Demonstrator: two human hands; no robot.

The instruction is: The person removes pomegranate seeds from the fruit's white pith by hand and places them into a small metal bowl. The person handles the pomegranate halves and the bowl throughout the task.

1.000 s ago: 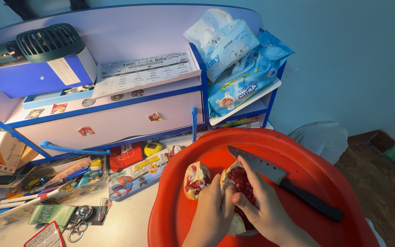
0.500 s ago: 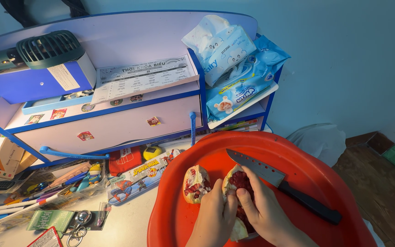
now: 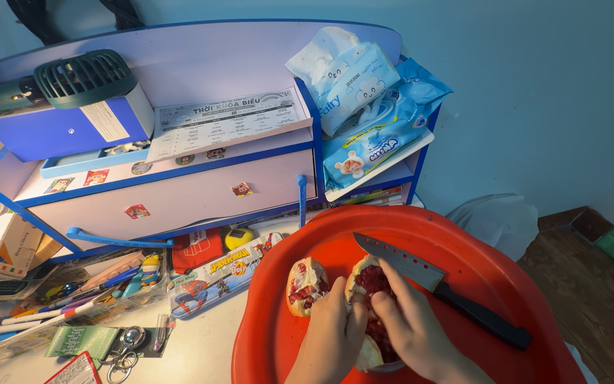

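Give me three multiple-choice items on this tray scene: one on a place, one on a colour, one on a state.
1. Where does the knife lie?
A. in the red tray, right of the hands
B. on the desk shelf
C. in the pencil box

2. What colour is the knife's handle?
A. white
B. black
C. blue

3. What state is the pomegranate in?
A. whole and uncut
B. broken open, red seeds showing
C. wrapped in plastic

Answers: 1 A, the blade and handle rest on the tray floor beside the right hand. 2 B, the handle shows black against the red. 3 B, the left hand and right hand grip an opened piece, and a separate piece lies beside them.
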